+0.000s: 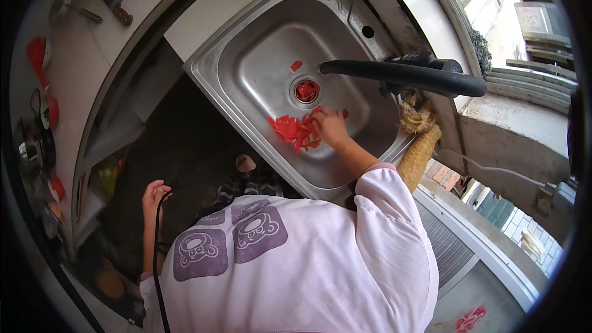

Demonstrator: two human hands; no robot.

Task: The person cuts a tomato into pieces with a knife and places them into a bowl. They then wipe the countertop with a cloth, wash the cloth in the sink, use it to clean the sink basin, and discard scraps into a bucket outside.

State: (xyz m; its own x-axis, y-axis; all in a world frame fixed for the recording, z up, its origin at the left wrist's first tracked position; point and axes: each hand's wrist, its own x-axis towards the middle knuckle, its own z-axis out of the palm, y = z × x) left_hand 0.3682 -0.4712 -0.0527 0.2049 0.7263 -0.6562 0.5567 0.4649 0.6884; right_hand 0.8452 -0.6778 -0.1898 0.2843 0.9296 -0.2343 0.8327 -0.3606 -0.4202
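Note:
My right hand (330,126) reaches into the stainless-steel sink (273,41), its fingers bent down on a heap of thin red peels (292,132). How much the fingertips grasp is hidden under the hand. More red pieces fill the drain strainer (306,91), and one red piece (296,66) lies apart behind it. My left hand (156,190) is away from the sink at the lower left, over the dark floor, fingers loosely curled beside a black cable (157,249); whether they touch it is unclear.
A black faucet (397,74) reaches over the sink from the right. Loofah fibre (414,113) and a long loofah (420,157) lie by the right rim. On the left counter are a cleaver (115,1), another handled utensil (84,13) and several red items (38,58).

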